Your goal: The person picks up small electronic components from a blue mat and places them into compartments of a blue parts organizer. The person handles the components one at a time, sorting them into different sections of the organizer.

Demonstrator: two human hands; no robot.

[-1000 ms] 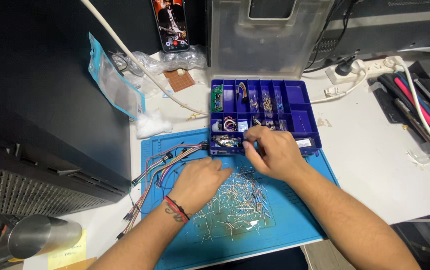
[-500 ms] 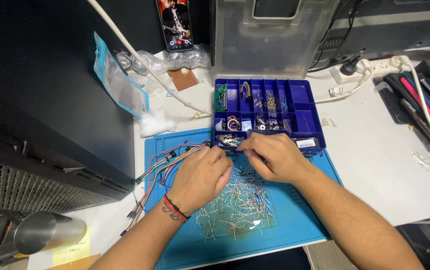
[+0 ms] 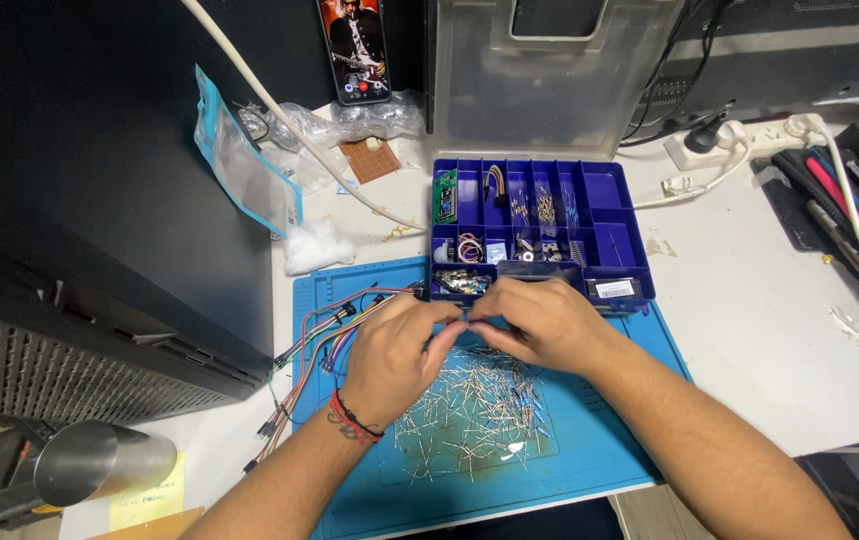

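From the left, a shiny metal cylinder [image 3: 100, 462] lies at the desk's edge and a fan of coloured jumper wires [image 3: 325, 335] runs across the blue mat [image 3: 590, 440]. The left hand [image 3: 395, 355] and right hand [image 3: 540, 322] meet fingertip to fingertip above a heap of thin wire-legged resistors [image 3: 475, 415]. The fingers are pinched together, but I cannot tell what they grip. Behind them stands the blue plastic compartment box [image 3: 640, 270], its clear lid raised.

White desk [image 3: 750, 330] under blue mat [image 3: 590, 450], organiser box [image 3: 605, 215]
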